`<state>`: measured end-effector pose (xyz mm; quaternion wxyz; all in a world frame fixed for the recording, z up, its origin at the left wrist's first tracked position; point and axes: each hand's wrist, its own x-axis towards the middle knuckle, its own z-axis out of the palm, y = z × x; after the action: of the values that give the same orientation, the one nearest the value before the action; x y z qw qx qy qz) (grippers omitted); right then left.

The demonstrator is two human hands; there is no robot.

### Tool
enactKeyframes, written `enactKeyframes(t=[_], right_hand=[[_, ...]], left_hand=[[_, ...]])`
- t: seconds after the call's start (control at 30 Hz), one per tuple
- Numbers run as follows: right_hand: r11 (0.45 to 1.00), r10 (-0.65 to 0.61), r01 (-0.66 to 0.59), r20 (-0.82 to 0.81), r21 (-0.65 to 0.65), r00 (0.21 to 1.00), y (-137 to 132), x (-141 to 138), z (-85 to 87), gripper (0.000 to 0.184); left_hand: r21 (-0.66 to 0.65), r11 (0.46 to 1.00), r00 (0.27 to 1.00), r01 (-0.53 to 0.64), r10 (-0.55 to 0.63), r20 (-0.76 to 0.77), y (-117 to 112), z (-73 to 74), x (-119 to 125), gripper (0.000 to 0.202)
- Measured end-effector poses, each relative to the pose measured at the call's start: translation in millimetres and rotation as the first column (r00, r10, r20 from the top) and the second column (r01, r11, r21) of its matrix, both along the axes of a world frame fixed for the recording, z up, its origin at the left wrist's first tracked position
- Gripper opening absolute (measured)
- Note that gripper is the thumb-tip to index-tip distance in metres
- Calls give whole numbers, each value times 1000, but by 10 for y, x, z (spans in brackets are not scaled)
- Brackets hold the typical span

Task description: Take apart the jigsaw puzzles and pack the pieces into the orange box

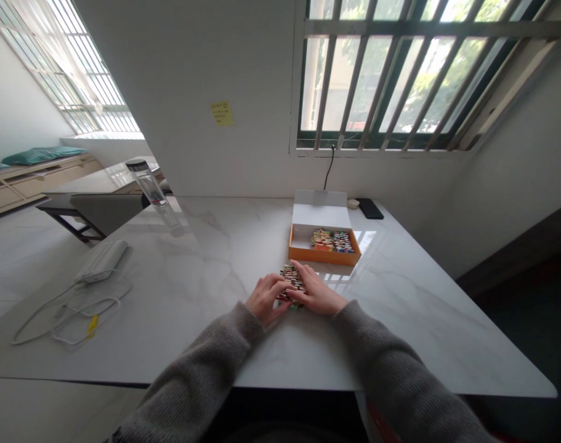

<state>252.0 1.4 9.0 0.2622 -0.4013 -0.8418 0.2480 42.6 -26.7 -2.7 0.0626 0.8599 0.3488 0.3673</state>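
A stack of thin, multicoloured pieces that look like jigsaw puzzle pieces (293, 278) sits on the white table in front of me, rows edge-on. My left hand (268, 297) grips its left side, fingers curled over the near part. From the right, my right hand (318, 293) presses against the same stack, its fingers reaching along the side and its thumb at the near end. Just beyond my hands stands an open orange box (324, 256) with a white lid (320, 208) raised at the back. More such pieces (332, 240) fill the middle and right of the box.
On the marble-patterned table (206, 326) a white power strip (102, 261) lies at the left with its looped cable (84, 301). A clear bottle (146, 183) stands at the far left edge. Behind the box are a black phone (370, 208) and a small pale round item (353, 203).
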Motion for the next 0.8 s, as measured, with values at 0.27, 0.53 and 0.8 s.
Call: enactKeyframes(t=[0.27, 0.53, 0.8], right_hand=[[999, 0, 1, 21, -52, 1000, -17, -4, 47, 62], [999, -6, 8, 54, -33, 998, -46, -37, 79, 70], [962, -34, -35, -248, -271, 968, -24, -40, 11, 68]], left_hand=[[-153, 985, 995, -86, 94, 45, 103, -105, 24, 77], [-239, 971, 1000, 15, -10, 21, 182, -118, 99, 96], [-282, 959, 997, 24, -2, 76, 227, -119, 90, 106]])
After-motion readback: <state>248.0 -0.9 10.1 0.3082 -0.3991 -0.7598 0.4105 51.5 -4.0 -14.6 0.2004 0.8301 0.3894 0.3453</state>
